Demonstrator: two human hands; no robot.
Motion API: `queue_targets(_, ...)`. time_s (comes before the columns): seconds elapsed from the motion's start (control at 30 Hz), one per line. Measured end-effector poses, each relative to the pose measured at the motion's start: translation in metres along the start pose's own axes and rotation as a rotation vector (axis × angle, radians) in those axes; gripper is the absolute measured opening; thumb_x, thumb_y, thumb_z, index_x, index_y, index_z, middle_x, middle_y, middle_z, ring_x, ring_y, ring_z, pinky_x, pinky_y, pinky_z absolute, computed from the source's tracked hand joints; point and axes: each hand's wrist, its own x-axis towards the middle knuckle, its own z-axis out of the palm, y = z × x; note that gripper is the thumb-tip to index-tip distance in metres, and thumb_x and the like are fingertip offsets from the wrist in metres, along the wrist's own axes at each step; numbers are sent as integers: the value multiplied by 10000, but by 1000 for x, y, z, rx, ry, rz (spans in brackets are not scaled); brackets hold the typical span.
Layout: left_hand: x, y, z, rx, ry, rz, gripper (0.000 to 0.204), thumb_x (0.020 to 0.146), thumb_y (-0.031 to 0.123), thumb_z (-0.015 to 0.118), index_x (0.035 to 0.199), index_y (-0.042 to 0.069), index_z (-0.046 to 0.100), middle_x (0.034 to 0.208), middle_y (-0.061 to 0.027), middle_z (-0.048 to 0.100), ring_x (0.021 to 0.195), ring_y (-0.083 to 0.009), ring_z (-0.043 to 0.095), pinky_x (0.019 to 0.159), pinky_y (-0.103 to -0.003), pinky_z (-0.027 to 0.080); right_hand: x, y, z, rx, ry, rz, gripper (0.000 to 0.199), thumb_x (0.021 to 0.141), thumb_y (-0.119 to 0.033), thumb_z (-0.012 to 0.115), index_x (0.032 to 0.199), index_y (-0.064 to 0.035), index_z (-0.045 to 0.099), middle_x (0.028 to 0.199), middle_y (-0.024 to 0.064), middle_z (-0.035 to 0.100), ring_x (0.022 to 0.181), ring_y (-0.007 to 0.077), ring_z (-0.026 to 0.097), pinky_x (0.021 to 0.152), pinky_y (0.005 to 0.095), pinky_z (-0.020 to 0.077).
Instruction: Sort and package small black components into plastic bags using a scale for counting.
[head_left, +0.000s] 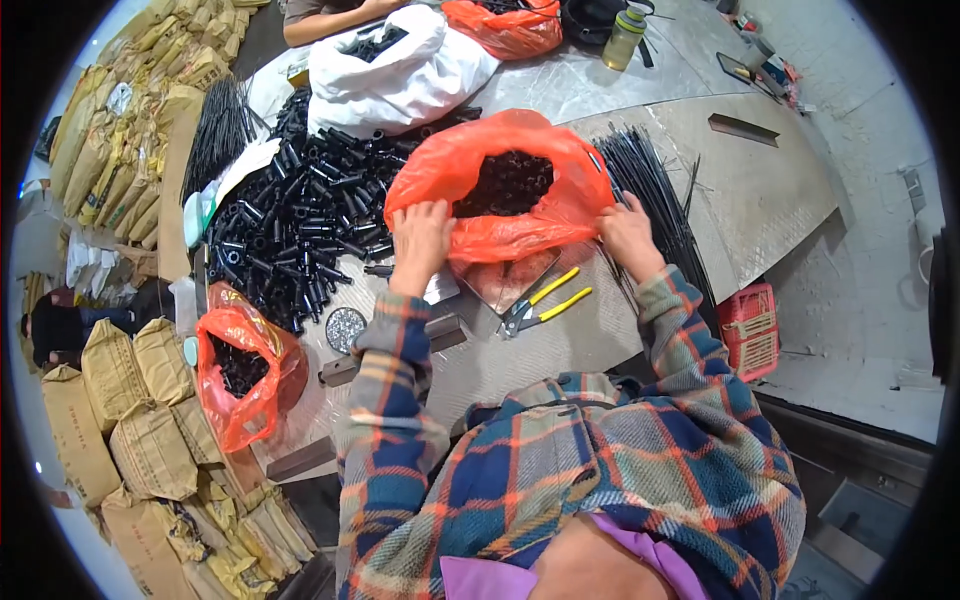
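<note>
A red plastic bag (510, 238) stands on the table in front of me, its mouth spread wide. Small dark parts (508, 182) fill it. My left hand (422, 238) grips the bag's rim at the near left, fingers curled over the plastic. At the right side of the rim my right hand (630, 236) is closed on the same bag. Below the bag lie yellow-handled pliers (545, 303), jaws toward the left. Left of it spreads a heap of short black tubular parts (300, 215). A bundle of thin black rods (655, 190) lies beside my right hand.
A second red bag (250, 370) with dark parts sits at the table's left edge. Behind the heap stands a white sack (405, 80). A round tin of small bits (346, 330) is near my left forearm. Across the table shows another person's arm (335, 22); a bottle (625, 40) stands far right.
</note>
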Motion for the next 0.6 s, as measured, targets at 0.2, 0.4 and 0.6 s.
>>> queue_targets(0.2,-13,-6,20,-123,43,16,236,777,171,592,980,54,603,938,-122,604,923,-271,558,828,-396,398,26,-34,-59,375,104,186,173,746,-48,519,859,-92,643,798,85,608,814,273,597,774,360,470)
queue_targets(0.4,-24,85,-9,-820,122,-108,231,817,80,567,1032,-4,585,958,-174,610,912,-305,593,792,-334,465,111,-57,-4,685,131,-82,230,776,-58,552,1002,-72,597,853,146,612,775,322,601,674,393,478)
queue_targets(0.6,-46,128,-7,-1725,-32,-672,234,901,135,516,1057,-28,578,964,-83,617,873,-140,596,780,-252,485,130,-47,60,1262,-340,279,401,826,-34,421,1217,-116,459,984,135,562,762,201,572,706,303,464)
